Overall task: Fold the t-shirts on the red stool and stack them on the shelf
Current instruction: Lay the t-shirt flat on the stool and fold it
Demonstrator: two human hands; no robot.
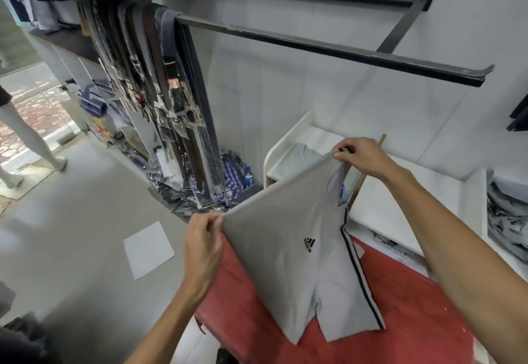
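Right now the grey t-shirt [288,249] hangs between my two hands over the red stool [414,306], held up by one long edge so the rest drops free and the creases fall out before I lay it down to fold. It looks already doubled lengthwise, the dark side stripe running down its 3 o'clock edge and the small black logo facing me, while the lower hem touches the red top toward 6 o'clock. My left hand [203,246] pinches the near corner of the taut edge at about 9 o'clock from the shirt's middle, thumb and fingers curled tight on the cloth, wrist bent and forearm coming up from 7 o'clock. My right hand [360,155] pinches the far corner by the collar at about 1 o'clock, fingers closed on the fabric, arm stretched long from 5 o'clock. I keep the hands well apart so the edge stays straight; slack there would, I judge, spoil the fold. Just beyond my right hand, at 12 o'clock, the white shelf [400,200] already holds a pale folded t-shirt [300,157] in its left part, where I expect this one to be stacked. Farther out at 10 o'clock belts [160,77] hang from a black rail [285,40], and a white sheet [148,249] lies on the floor at 9 o'clock.
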